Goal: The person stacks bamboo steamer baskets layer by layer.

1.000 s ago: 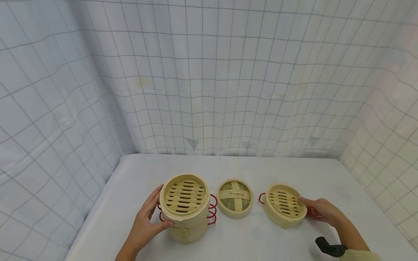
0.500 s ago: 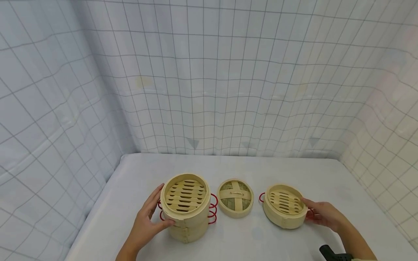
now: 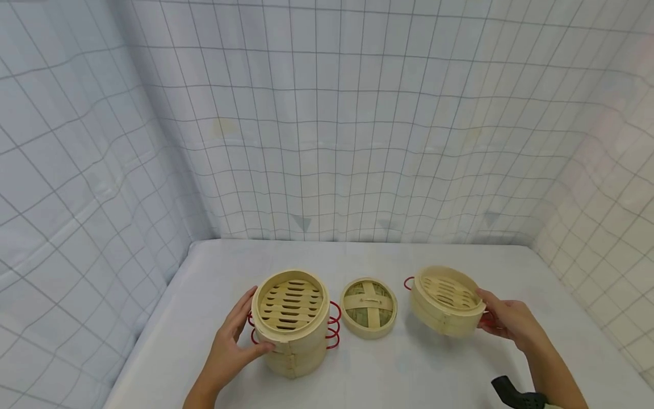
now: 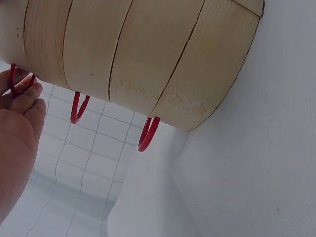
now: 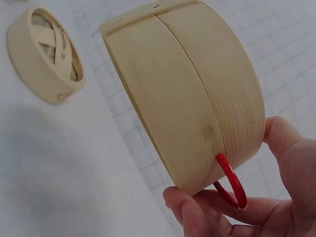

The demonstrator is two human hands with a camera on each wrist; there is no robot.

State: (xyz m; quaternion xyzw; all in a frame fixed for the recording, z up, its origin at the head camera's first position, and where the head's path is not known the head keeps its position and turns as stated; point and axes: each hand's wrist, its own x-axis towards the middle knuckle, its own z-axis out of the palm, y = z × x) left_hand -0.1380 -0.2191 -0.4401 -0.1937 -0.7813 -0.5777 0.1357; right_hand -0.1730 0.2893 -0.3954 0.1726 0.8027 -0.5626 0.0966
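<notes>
On the left of the table, in the head view, stands a stack of round bamboo steamer baskets (image 3: 301, 359) with red loop handles on both sides. My left hand (image 3: 225, 352) holds its upper part, thumb at the front and fingers round the left side; a red handle (image 4: 80, 107) hangs below it in the left wrist view. My right hand (image 3: 512, 322) grips a single bamboo steamer basket (image 3: 443, 319) by its right edge, thumb at the rim and fingers underneath by the red handle (image 5: 232, 182). This basket is raised above the table and slightly tilted, its slatted base showing inside.
A round woven bamboo lid (image 3: 370, 304) with crossed strips lies between the stack and the raised basket. White cloth covers the table (image 3: 388, 375). Grid-patterned white curtains (image 3: 327, 142) enclose the back and both sides.
The right hand has lifted the single steamer basket off the table, and a shadow now shows beneath it. The left hand and the stack have stayed in place.
</notes>
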